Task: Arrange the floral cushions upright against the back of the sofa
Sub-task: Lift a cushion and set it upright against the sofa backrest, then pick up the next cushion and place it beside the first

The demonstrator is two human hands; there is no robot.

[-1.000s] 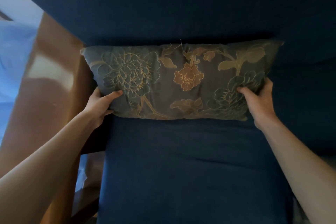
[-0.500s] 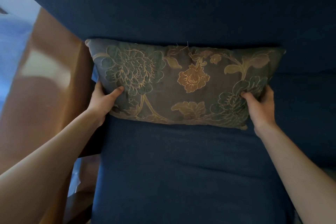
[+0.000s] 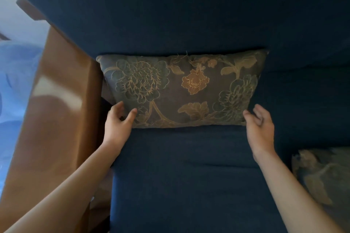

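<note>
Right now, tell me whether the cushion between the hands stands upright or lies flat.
Upright: the floral cushion stands on its long edge on the seat, against the sofa back.

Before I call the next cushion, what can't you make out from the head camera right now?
- Second floral cushion: cut off by the right edge; dim, so whether it lies flat is unclear.
- Placed floral cushion: whether its back touches the sofa back is hidden by the cushion itself.
- Left hand, right hand: open; fingertip contact unclear.
</note>
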